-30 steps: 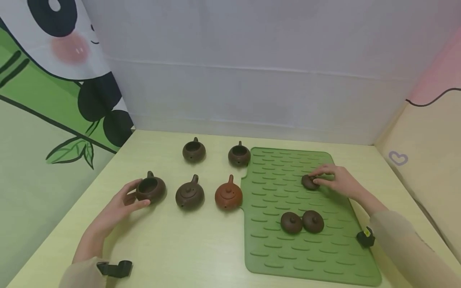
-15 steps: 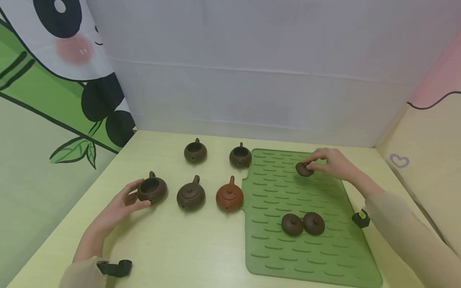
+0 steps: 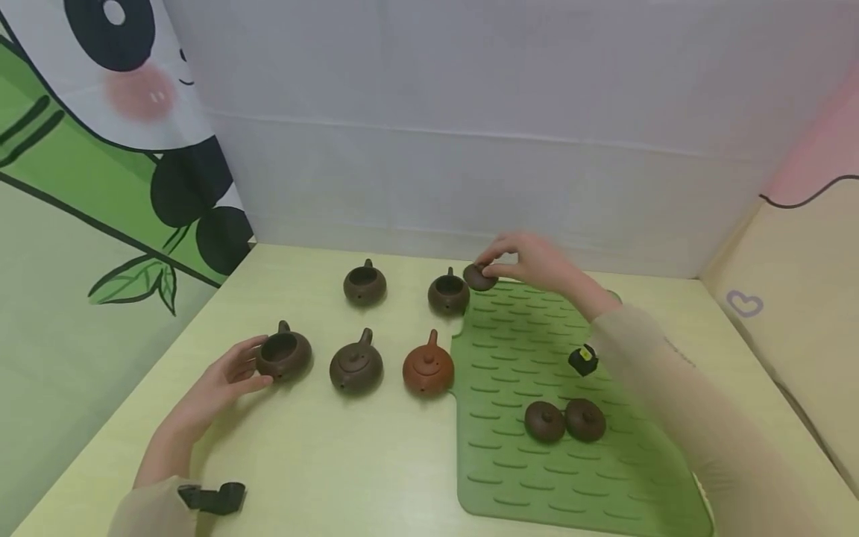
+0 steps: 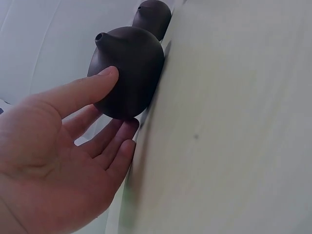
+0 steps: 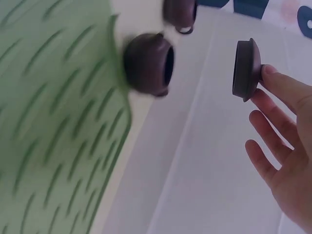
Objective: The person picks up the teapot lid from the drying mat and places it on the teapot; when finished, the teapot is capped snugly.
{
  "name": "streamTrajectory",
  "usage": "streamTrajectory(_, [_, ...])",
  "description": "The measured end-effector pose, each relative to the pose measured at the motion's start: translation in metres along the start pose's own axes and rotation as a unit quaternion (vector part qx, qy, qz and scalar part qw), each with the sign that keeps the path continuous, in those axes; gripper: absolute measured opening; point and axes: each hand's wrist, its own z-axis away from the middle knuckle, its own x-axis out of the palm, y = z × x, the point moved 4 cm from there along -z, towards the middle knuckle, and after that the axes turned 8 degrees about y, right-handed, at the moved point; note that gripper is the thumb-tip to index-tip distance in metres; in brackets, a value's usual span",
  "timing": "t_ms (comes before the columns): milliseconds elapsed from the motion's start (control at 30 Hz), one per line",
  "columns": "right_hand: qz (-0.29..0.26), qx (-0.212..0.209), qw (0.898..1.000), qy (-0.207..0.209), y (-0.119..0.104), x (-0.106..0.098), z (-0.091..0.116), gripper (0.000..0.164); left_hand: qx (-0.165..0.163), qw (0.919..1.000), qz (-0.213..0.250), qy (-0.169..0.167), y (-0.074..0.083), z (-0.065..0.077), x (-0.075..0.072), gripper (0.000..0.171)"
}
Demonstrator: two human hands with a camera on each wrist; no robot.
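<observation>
At the left of the head view, my left hand (image 3: pixel 219 379) holds the side of a dark brown lidless teapot (image 3: pixel 295 358), its handle toward the back. In the left wrist view the thumb lies on that teapot (image 4: pixel 134 73) near the spout, and the fingers curl at its far side. My right hand (image 3: pixel 537 262) pinches a dark teapot lid (image 3: pixel 480 279) by its knob, in the air near the mat's back left corner. Just left of it stands another lidless teapot (image 3: pixel 449 295). The right wrist view shows the lid (image 5: pixel 246 70) edge-on, apart from the teapot (image 5: pixel 144 63).
A third lidless teapot (image 3: pixel 365 286) stands at the back left. A lidded brown teapot (image 3: pixel 356 369) and a lidded reddish one (image 3: pixel 428 371) stand mid-table. Two lids, left (image 3: pixel 544 422) and right (image 3: pixel 585 420), lie on the green mat (image 3: pixel 510 477). A pale wall (image 3: pixel 470 194) rises behind.
My right hand has lifted the lid off the green mat and carried it left and back, close to the back teapot. My left hand has stayed on its teapot.
</observation>
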Motion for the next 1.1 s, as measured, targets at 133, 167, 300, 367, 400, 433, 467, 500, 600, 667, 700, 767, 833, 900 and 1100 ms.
streamTrajectory(133, [-0.018,-0.018,1.000,-0.003,-0.032,0.014,-0.032,0.023,-0.003,1.0000,0.007,0.001,0.000,0.000,0.002,0.076])
streamTrajectory(167, [-0.020,-0.025,0.999,-0.002,-0.039,0.018,-0.039,0.023,-0.004,1.0000,0.007,0.002,-0.001,0.000,0.002,0.076])
streamTrajectory(300, [-0.048,-0.053,0.997,0.014,-0.070,0.034,-0.063,0.023,-0.010,0.9999,0.006,0.003,-0.002,0.000,0.003,0.076])
streamTrajectory(367, [-0.069,-0.064,0.995,0.029,-0.085,0.043,-0.073,0.023,-0.015,0.9999,0.007,0.003,-0.003,0.001,0.003,0.076])
streamTrajectory(400, [-0.085,-0.067,0.993,0.038,-0.092,0.048,-0.077,0.023,-0.018,0.9998,0.008,0.003,-0.003,0.001,0.003,0.077])
streamTrajectory(433, [-0.100,-0.073,0.991,0.047,-0.099,0.054,-0.081,0.023,-0.021,0.9997,0.009,0.003,-0.003,0.001,0.003,0.077])
streamTrajectory(467, [-0.116,-0.077,0.989,0.056,-0.106,0.059,-0.085,0.022,-0.023,0.9997,0.011,0.003,-0.003,0.001,0.003,0.077])
streamTrajectory(500, [-0.133,-0.081,0.986,0.063,-0.113,0.065,-0.089,0.022,-0.025,0.9996,0.013,0.003,-0.003,0.001,0.003,0.077])
streamTrajectory(600, [-0.188,-0.084,0.975,0.081,-0.132,0.083,-0.099,0.022,-0.027,0.9995,0.017,0.005,-0.004,0.000,0.003,0.077])
streamTrajectory(667, [-0.222,-0.074,0.968,0.089,-0.144,0.098,-0.104,0.023,-0.024,0.9995,0.017,0.007,-0.005,0.000,0.001,0.077])
streamTrajectory(700, [-0.239,-0.066,0.964,0.093,-0.150,0.106,-0.106,0.023,-0.022,0.9996,0.018,0.009,-0.006,0.000,0.000,0.076])
streamTrajectory(767, [-0.272,-0.047,0.956,0.102,-0.161,0.124,-0.109,0.023,-0.020,0.9996,0.016,0.012,-0.008,0.001,-0.002,0.075])
streamTrajectory(833, [-0.298,-0.034,0.948,0.110,-0.170,0.142,-0.110,0.023,-0.019,0.9996,0.016,0.013,-0.009,0.002,-0.004,0.074])
streamTrajectory(900, [-0.317,-0.026,0.940,0.121,-0.177,0.158,-0.111,0.023,-0.022,0.9995,0.017,0.012,-0.010,0.002,-0.005,0.073])
streamTrajectory(1100, [-0.325,0.001,0.933,0.153,-0.186,0.197,-0.105,0.024,-0.027,0.9995,0.017,0.008,-0.009,0.001,-0.004,0.074])
